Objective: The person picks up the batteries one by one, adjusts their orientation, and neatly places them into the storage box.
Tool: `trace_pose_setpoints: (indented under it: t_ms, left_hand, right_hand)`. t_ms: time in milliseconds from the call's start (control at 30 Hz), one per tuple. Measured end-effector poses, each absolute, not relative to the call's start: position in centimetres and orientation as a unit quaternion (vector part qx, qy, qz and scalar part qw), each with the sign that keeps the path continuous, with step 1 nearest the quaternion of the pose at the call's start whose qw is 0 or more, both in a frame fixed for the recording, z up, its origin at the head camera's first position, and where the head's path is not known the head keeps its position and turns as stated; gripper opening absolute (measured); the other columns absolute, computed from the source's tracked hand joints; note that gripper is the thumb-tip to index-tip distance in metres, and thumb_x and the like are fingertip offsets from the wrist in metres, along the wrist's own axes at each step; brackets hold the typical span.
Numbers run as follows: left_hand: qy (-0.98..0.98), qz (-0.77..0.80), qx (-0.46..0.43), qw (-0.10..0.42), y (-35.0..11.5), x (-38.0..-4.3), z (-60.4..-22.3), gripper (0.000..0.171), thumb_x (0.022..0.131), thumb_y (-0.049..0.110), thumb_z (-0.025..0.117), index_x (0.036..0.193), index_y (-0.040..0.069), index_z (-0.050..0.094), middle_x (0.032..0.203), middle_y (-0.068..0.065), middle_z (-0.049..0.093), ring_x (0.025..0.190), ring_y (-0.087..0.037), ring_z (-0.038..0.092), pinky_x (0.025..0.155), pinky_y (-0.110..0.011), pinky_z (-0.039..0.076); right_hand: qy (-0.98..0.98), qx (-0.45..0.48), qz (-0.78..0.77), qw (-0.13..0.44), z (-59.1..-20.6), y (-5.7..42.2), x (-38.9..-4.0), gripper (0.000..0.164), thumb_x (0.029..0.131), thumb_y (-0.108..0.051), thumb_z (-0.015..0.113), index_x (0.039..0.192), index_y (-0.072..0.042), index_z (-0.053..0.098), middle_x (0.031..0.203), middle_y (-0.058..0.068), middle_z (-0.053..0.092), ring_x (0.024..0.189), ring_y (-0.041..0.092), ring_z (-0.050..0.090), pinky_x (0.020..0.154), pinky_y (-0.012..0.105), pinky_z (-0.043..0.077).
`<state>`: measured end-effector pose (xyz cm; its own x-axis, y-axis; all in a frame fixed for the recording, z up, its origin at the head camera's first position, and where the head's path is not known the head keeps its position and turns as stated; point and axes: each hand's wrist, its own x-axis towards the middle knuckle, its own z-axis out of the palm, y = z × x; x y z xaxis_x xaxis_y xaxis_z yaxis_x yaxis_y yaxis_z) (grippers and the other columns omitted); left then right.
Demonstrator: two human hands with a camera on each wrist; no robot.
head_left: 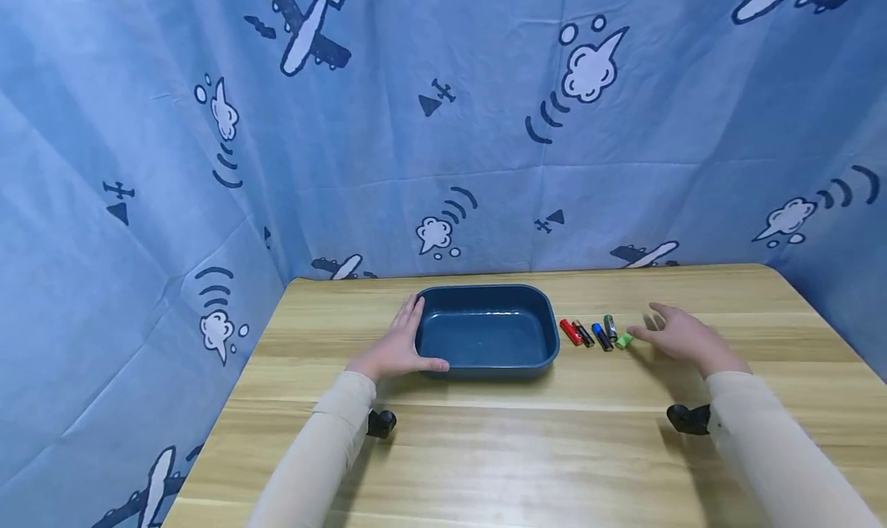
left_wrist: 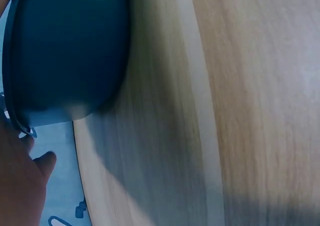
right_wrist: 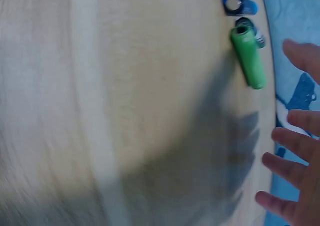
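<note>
Left hand (head_left: 396, 351): fingers spread against the left end of the tray (head_left: 493, 372), apparently bracing it on the surface (head_left: 499, 451). Right hand (head_left: 682, 337): fingers extended, empty, near the green battery (right_wrist: 249, 61). Other batteries (head_left: 601, 337) lie beside the tray, presumably for short reach.

One bin (head_left: 485, 372) is sitting on the far side, five, yes, five batteries (head_left: 601, 337) are lying to its right, one left hand (head_left: 395, 349) and one right hand (head_left: 682, 339) are making two, two sleeves (head_left: 312, 451) are showing near, and one table (head_left: 520, 466) is spreading underneath
</note>
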<state>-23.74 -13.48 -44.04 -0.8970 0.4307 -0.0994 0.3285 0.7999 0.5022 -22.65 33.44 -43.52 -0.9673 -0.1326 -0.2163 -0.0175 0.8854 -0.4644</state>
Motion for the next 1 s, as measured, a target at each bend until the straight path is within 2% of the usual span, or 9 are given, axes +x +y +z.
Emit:
trace_pose_setpoints:
  t_ms: [233,433,667,1000]
  left_hand:
    - [0.93,0.291,0.194,0.109,-13.6,-23.6,-44.9,0.13,0.06,0.069,0.071,0.149,0.017,-0.008,0.152,0.003,-0.02,0.139,-0.021,-0.009,0.108,-0.047,0.022]
    - [0.925,0.319,0.184,0.095,-14.1,-23.6,-45.4,0.127,0.062,0.067,0.071,0.149,0.021,-0.009,0.152,0.006,-0.02,0.14,-0.024,-0.005,0.105,-0.05,0.025]
    - [0.927,0.318,0.172,0.101,-13.9,-23.4,-45.1,0.125,0.063,0.068,0.07,0.149,0.024,-0.01,0.152,0.007,-0.021,0.14,-0.023,-0.005,0.105,-0.051,0.025]
    - [0.933,0.3,0.169,0.102,-14.0,-23.5,-45.3,0.124,0.062,0.071,0.068,0.149,0.025,-0.009,0.152,0.008,-0.02,0.14,-0.021,-0.005,0.105,-0.05,0.026]
  right_hand:
    - [0.963,-0.043,-0.232,0.128,-45.0,32.9,-22.3,0.099,0.082,-0.06,0.058,0.132,0.02,0.027,0.127,0.045,0.031,0.111,0.061,0.033,0.086,0.067,0.032]
    - [0.962,-0.033,-0.234,0.135,-45.0,32.1,-22.7,0.105,0.078,-0.063,0.059,0.131,0.021,0.025,0.127,0.047,0.028,0.111,0.061,0.032,0.087,0.067,0.031]
    - [0.973,-0.045,-0.204,0.099,-45.3,31.9,-22.8,0.095,0.076,-0.06,0.063,0.126,0.017,0.037,0.124,0.044,0.03,0.108,0.06,0.034,0.085,0.068,0.032]
    - [0.973,-0.047,-0.208,0.086,-46.0,31.7,-23.0,0.083,0.079,-0.051,0.065,0.121,0.016,0.042,0.123,0.045,0.029,0.11,0.06,0.031,0.087,0.069,0.03]
